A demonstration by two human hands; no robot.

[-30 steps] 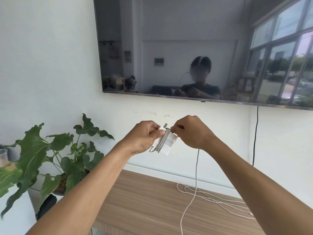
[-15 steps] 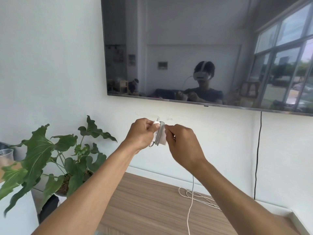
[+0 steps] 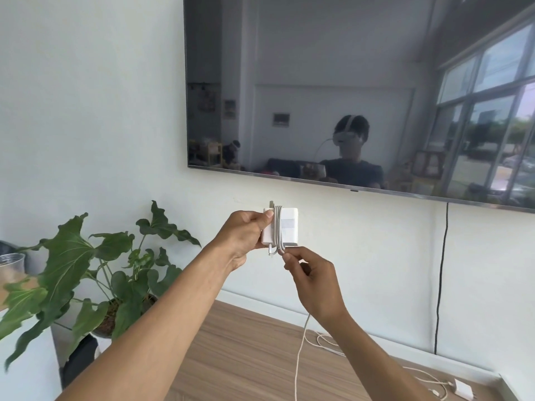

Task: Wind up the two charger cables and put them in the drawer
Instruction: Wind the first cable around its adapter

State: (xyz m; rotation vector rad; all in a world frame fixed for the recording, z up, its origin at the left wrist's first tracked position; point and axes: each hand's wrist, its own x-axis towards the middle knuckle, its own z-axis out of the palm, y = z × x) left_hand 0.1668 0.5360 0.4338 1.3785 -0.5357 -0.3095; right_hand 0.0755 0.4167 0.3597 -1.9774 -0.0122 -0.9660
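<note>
My left hand (image 3: 243, 238) holds a white square charger brick (image 3: 285, 227) up in front of the wall, with a few turns of white cable wound around its middle. Just below the brick, my right hand (image 3: 311, 280) pinches that cable (image 3: 299, 351), which hangs down from the hand to the wooden cabinet top (image 3: 240, 357). More loose cable (image 3: 327, 344) lies in loops on the wood. A second, smaller white charger (image 3: 462, 389) with its thin cable lies at the cabinet's right end. No drawer is in view.
A large wall-mounted TV (image 3: 359, 91) hangs above, with a black cord (image 3: 441, 273) running down the wall. A leafy potted plant (image 3: 86, 273) stands to the left of the cabinet. A clear plastic cup (image 3: 10, 267) sits at the far left.
My right hand has dropped from the brick's top to just under it, drawing the cable down around it. The brick now faces me flat. The view has shifted, bringing the small charger into sight.
</note>
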